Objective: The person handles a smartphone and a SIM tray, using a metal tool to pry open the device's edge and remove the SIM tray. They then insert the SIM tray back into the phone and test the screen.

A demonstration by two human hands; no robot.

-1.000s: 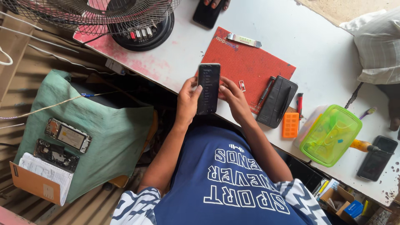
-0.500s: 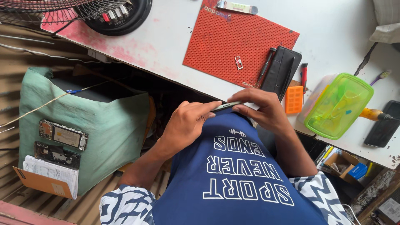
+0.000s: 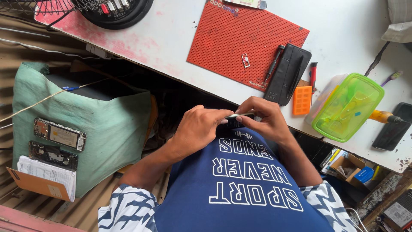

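While both hands, left (image 3: 199,129) and right (image 3: 262,118), grip the phone (image 3: 237,117) edge-on below the bench's (image 3: 343,25) near edge, prying its seam looks underway; next needs steady thumb pressure.

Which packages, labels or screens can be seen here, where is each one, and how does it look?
Phone: held edge-on between left hand and right hand, thin and dark.
Dark phone: flat at the table's right edge, black rectangle.
Opened phone bodies: on the green cloth-covered box, left, metallic and dark.
Small cardboard box: under the table, right, brown with a blue label.
Green lidded container: on the table, translucent.
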